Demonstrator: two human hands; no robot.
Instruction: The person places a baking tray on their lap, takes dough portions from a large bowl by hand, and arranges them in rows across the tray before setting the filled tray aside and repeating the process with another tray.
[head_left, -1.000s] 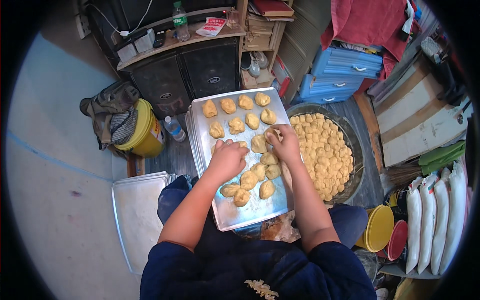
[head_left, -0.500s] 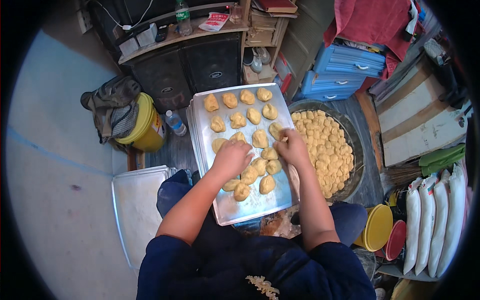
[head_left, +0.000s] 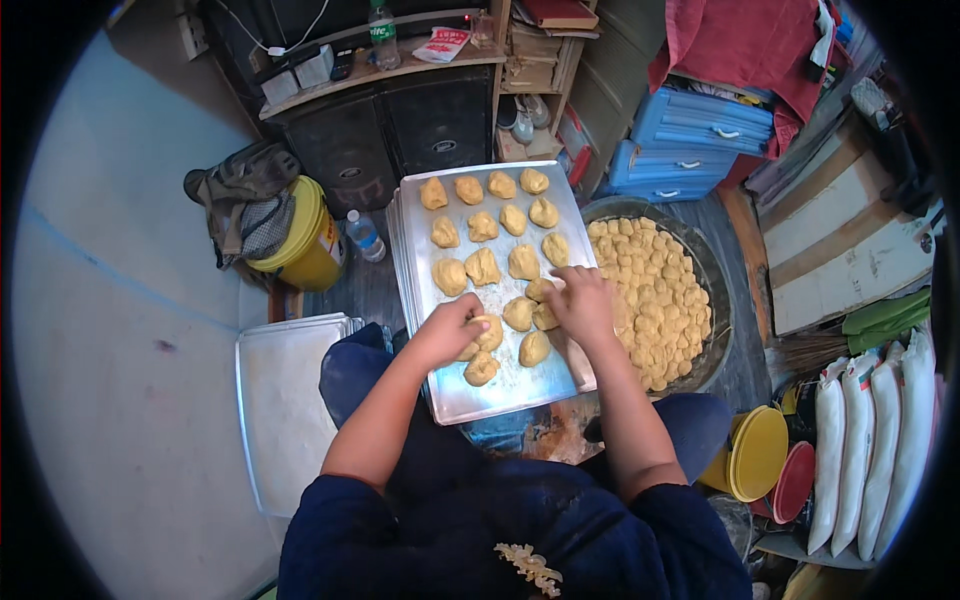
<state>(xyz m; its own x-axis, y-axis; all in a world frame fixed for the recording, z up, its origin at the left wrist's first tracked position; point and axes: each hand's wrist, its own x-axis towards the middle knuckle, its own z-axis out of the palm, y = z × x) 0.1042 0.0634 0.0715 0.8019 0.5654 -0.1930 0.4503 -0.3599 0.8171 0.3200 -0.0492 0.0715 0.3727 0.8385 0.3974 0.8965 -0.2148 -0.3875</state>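
A metal baking tray (head_left: 455, 396) lies over my lap, on top of several stacked trays. Rows of yellowish dough pieces (head_left: 482, 226) cover its far part, while looser ones cluster at the near side. My left hand (head_left: 440, 332) has its fingers closed round a dough piece (head_left: 489, 331) at the tray's near left. On the right side, my right hand (head_left: 584, 306) is closed with its fingertips on another dough piece (head_left: 539, 290), which they partly cover. Beside the tray, at right, stands a wide round basin (head_left: 716, 352) full of small dough pieces (head_left: 655, 300).
More trays (head_left: 285, 400) are stacked at the left. Beyond them stand a yellow bucket (head_left: 315, 250) with a bag on it and a water bottle (head_left: 365, 236). Blue drawers (head_left: 665, 168) stand far right; a yellow lidded bucket (head_left: 757, 455) and white sacks (head_left: 870, 450) sit near right.
My left hand has moved nearer and left, onto a dough piece in the near cluster. My right hand has shifted nearer, leaving a dough piece in the third row. Two pieces now show uncovered at left.
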